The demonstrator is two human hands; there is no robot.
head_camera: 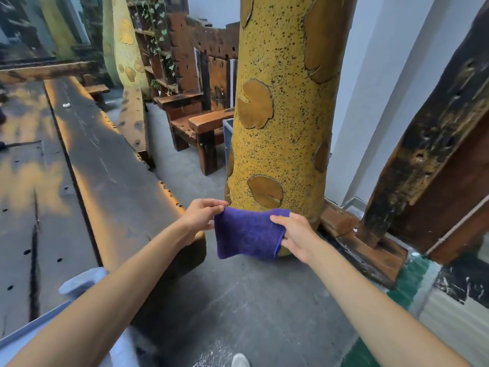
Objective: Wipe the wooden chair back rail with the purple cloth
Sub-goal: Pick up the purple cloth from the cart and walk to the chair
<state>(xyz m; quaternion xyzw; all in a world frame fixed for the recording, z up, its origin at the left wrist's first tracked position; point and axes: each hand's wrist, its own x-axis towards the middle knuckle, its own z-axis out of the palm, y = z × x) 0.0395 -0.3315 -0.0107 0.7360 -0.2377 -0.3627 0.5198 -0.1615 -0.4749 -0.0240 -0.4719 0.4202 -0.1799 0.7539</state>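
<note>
Interior of a rustic themed venue, probably a café or restaurant seating area. A yellow speckled pillar [280, 107] shaped like a tree trunk stood on a grey concrete floor [254, 308]; a second, similar pillar [124, 41] rose further back. A long dark plank table [105, 165] ran along the left, and a heavy wooden armchair [201, 123] of reclaimed timber faced it. Shelves [156, 49] hung with ivy stood behind, and a weathered beam [434, 128] leaned at the right

Bare floor [185, 178] runs toward 12 o'clock between counter [111, 160] and pillar [285, 107]; chair [201, 123] blocks its end.
</note>
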